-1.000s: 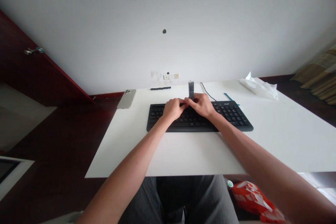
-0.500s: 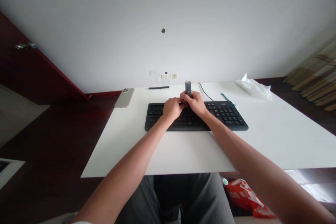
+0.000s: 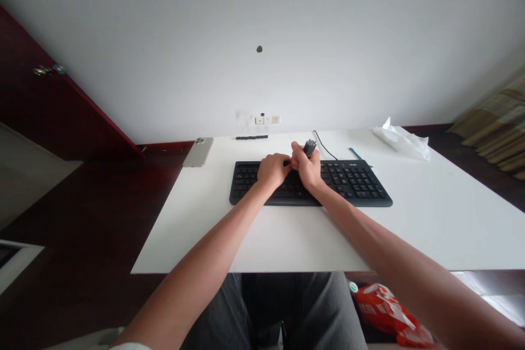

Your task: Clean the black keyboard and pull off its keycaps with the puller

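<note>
The right hand (image 3: 307, 167) pinches a small dark gray stick (image 3: 309, 147) up above a black keyboard (image 3: 353, 187) on the white desk (image 3: 287, 246). The left hand (image 3: 273, 170) is curled beside it, touching the right hand. I can't tell if it holds anything.

From my remote station I log the following. Left forearm (image 3: 205, 254) at seven o'clock and right forearm (image 3: 394, 224) at four o'clock are bare, long and smooth, ending in a left hand (image 3: 273, 170) and right hand (image 3: 307, 169). A white sleeve hem (image 3: 129, 346) shows at seven o'clock. Grey trousers (image 3: 270, 306) of plain, softly creased fabric sit at six o'clock.
</note>
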`<state>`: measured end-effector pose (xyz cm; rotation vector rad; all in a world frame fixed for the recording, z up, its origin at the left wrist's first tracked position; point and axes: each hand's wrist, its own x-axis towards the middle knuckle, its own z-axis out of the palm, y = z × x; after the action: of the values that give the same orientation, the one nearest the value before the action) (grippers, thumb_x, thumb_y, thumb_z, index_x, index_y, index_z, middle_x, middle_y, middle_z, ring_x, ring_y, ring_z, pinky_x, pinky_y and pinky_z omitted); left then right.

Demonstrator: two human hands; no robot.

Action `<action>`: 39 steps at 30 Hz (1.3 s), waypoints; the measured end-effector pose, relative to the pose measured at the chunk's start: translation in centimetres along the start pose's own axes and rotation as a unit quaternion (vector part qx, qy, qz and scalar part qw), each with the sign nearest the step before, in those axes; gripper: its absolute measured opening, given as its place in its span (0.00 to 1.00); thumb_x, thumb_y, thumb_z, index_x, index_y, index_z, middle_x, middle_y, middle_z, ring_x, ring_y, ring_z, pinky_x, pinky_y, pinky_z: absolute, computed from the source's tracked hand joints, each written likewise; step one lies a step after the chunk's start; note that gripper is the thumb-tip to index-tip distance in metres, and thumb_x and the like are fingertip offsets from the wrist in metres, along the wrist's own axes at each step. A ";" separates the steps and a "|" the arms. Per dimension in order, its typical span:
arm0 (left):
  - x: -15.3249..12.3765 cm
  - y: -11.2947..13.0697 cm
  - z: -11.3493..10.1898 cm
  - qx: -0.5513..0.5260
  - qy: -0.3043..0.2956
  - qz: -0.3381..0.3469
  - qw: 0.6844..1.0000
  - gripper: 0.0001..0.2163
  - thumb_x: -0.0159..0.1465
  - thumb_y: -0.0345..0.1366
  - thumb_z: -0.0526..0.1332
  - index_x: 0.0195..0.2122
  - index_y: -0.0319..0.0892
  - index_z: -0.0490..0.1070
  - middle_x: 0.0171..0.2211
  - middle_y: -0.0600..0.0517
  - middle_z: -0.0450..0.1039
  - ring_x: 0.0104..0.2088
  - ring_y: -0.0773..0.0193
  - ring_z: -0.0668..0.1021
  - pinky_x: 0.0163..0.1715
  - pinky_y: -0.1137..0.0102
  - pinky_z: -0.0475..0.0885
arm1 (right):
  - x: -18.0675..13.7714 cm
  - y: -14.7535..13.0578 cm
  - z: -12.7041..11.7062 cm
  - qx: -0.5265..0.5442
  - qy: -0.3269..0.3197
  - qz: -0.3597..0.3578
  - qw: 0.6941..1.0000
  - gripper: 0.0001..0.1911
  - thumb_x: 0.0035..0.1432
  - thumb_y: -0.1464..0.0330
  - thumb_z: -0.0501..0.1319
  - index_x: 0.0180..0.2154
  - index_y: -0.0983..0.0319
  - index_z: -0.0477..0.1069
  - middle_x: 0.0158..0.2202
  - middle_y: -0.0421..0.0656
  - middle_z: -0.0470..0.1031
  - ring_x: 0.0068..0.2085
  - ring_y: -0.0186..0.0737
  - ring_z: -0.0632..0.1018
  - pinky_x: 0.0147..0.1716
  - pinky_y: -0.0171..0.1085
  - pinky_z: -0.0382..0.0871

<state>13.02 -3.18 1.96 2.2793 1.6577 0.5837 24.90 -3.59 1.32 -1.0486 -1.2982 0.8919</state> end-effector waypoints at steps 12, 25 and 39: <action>0.0 -0.1 0.2 0.049 -0.006 0.061 0.997 0.13 0.70 0.38 0.57 0.40 0.47 0.83 0.38 0.46 0.83 0.40 0.51 0.82 0.42 0.63 0.71 | -0.4 0.6 0.2 0.078 0.073 -0.036 0.994 0.30 0.63 0.50 0.63 0.18 0.58 0.54 0.16 0.35 0.56 0.20 0.31 0.59 0.21 0.35 0.56; 0.3 -0.4 0.8 0.013 0.018 0.070 0.997 0.13 0.71 0.41 0.58 0.40 0.47 0.83 0.37 0.46 0.83 0.38 0.51 0.82 0.40 0.63 0.70 | -1.0 -0.7 0.1 0.014 0.101 -0.070 0.992 0.25 0.65 0.60 0.59 0.17 0.59 0.56 0.17 0.36 0.56 0.22 0.32 0.60 0.22 0.35 0.57; 0.3 -0.9 0.9 -0.131 0.092 0.090 0.983 0.05 0.66 0.36 0.66 0.36 0.47 0.83 0.38 0.51 0.83 0.40 0.56 0.82 0.43 0.63 0.72 | -0.2 -1.1 -1.4 0.015 0.128 -0.126 0.984 0.25 0.67 0.59 0.57 0.20 0.57 0.52 0.18 0.35 0.54 0.21 0.32 0.58 0.23 0.36 0.53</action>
<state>12.71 -2.54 0.85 2.2483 1.3590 1.0185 26.23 -4.22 2.39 -0.9176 -1.1646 0.5644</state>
